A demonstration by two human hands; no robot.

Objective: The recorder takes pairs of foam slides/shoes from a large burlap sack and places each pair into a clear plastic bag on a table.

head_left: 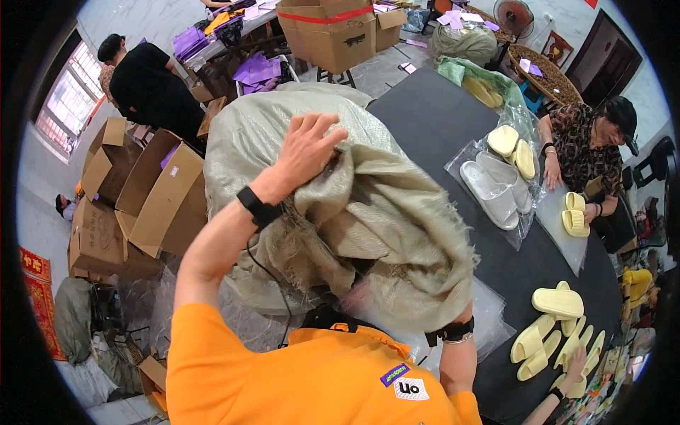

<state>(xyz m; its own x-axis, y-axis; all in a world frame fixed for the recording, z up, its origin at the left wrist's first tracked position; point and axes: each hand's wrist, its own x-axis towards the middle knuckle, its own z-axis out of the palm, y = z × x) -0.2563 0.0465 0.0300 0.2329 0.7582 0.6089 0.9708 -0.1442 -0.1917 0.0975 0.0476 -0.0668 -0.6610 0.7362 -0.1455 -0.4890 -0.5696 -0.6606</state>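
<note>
- At the far left, a grey-green bundled sack [73, 322] stands near the wall; its contents are hidden.
- Next come several cardboard boxes; the open front box [166, 205] has its flaps up and a bit of purple [168, 156] showing inside, while a second open box [110, 159] sits just behind it.
- Beyond them, a person in black [152, 88] stands near a table stacked with purple packets [189, 42]; more purple packets [256, 71] fill a container beside it.
- In the middle lies the large woven sack [248, 156], its loose cloth heaped toward the wearer; what it holds cannot be seen.
- The wearer's left hand [309, 149] rests on a raised fold of this sack, fingers close together and slightly bent; whether they pinch the cloth, one cannot tell.
- The right wrist [457, 331], banded in black, goes in under the sack's near edge; the right hand is hidden, so its state cannot be told; clear plastic bags [492, 312] lie just beside it.
- On the dark table [432, 106], a clear bag [517, 234] lies with pale grey slippers [489, 195]; a green plastic bag [453, 69] holds yellow slippers [482, 91].
- At the right, a co-worker [588, 142] handles yellow ribbed slippers [575, 216] over a clear sheet or bag [559, 223]; behind, a round wicker tray [559, 86] holds purple and white papers [530, 66].
</note>
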